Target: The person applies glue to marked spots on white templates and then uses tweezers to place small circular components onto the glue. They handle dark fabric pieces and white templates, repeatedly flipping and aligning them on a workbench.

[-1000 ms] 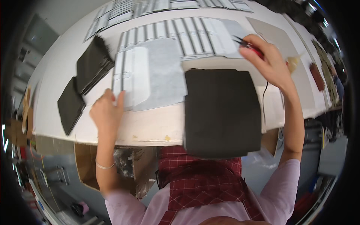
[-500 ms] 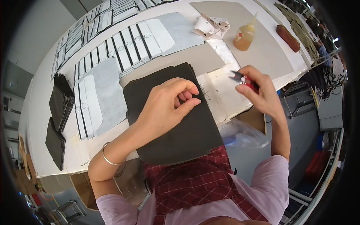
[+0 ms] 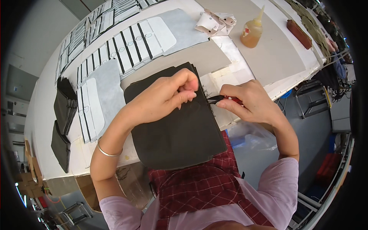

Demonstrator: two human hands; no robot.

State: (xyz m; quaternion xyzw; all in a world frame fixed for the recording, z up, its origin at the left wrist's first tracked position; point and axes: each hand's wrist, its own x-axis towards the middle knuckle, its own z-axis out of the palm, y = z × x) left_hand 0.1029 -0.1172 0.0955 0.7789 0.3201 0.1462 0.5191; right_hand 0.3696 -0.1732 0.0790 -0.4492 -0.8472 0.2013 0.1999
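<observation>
A stack of black fabric panels (image 3: 180, 138) lies at the table's front edge and overhangs it toward my apron. Over its upper part is my left hand (image 3: 163, 96), thumb and fingers pinched together; whatever they hold, if anything, is too small to make out. My right hand (image 3: 253, 101) grips red-handled thread snips (image 3: 217, 100) just right of the stack. Their dark blades point left at the stack's right edge, where loose thread ends (image 3: 207, 92) stick out.
Pale panels with black strips (image 3: 130, 44) cover the table's far left. Folded black pieces (image 3: 65, 111) stand at the left edge. At the back right are a crumpled spotted cloth (image 3: 216, 23), a bottle of amber liquid (image 3: 252, 34) and a brown case (image 3: 299, 33).
My right hand has brought the snips left and down to the stack's right edge. My left hand, still pinched, has shifted slightly left and up.
</observation>
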